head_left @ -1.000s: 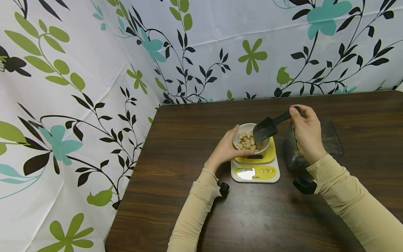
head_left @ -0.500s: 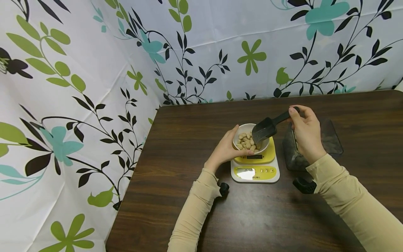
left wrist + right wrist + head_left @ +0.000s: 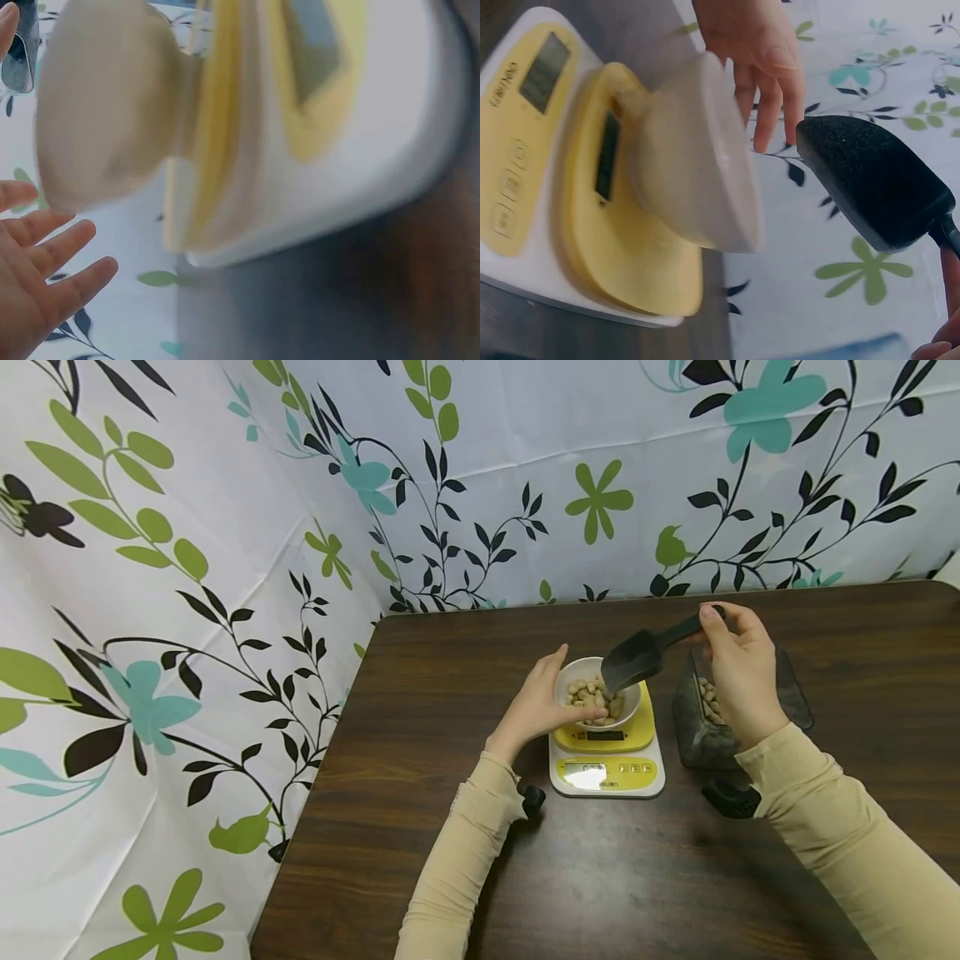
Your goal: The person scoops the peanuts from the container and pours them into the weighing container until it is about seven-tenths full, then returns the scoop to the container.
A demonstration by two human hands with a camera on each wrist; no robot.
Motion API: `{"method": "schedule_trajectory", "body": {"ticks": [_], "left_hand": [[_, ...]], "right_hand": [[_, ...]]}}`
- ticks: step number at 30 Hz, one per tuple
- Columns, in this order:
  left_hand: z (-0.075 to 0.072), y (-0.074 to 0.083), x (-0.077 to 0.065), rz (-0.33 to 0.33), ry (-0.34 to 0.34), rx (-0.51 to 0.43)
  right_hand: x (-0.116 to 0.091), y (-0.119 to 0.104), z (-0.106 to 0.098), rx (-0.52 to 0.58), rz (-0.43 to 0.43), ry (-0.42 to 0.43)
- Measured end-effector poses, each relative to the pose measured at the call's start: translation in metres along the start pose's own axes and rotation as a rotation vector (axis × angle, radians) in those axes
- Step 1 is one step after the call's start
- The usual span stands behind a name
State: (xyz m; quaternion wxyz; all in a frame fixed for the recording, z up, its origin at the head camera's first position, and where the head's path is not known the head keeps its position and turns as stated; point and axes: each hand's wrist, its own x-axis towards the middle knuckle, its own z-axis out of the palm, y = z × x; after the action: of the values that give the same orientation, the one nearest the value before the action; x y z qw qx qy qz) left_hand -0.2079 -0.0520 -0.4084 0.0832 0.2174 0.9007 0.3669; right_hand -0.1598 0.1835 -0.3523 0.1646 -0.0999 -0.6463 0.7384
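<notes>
My right hand point(image 3: 742, 672) pinches the handle of a black scoop point(image 3: 633, 658), tilted above the right side of a small white bowl point(image 3: 583, 669). In the right wrist view the scoop's blade looks bare and stands apart from the bowl. Beige nuts point(image 3: 588, 695) lie in the bowl, which sits on a yellow and white kitchen scale point(image 3: 607, 785). Beside the bowl's left side is my left hand point(image 3: 534, 703). Its fingers point(image 3: 71, 289) are extended and spread, apart from the bowl in the left wrist view. The scale's readout is too washed out to read.
Right of the scale stands a clear dark-tinted container point(image 3: 693, 743) holding more nuts, partly hidden by my right hand. All of it rests on a dark wooden table point(image 3: 375, 827). A leaf-patterned white curtain point(image 3: 487, 485) hangs behind and to the left.
My right hand and the scoop have shifted slightly up and right, away from the nuts. My left hand's fingers have loosened from the bowl. More nuts in the container now show.
</notes>
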Motion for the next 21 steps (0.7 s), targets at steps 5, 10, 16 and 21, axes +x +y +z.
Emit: {"method": "schedule_trajectory", "body": {"ticks": [5, 10, 16, 21], "left_hand": [[-0.006, 0.017, 0.006, 0.050, -0.002, 0.040], [-0.007, 0.035, 0.011, 0.079, -0.026, 0.040], [0.004, 0.056, 0.017, 0.120, -0.070, 0.037], [0.018, 0.074, 0.020, 0.149, -0.091, 0.028]], "right_hand": [[0.001, -0.013, -0.008, 0.129, -0.059, 0.035], [0.004, -0.021, -0.019, 0.259, -0.105, 0.070], [0.008, -0.029, -0.037, 0.361, -0.150, 0.161], [0.011, -0.035, -0.053, 0.414, -0.180, 0.231]]}}
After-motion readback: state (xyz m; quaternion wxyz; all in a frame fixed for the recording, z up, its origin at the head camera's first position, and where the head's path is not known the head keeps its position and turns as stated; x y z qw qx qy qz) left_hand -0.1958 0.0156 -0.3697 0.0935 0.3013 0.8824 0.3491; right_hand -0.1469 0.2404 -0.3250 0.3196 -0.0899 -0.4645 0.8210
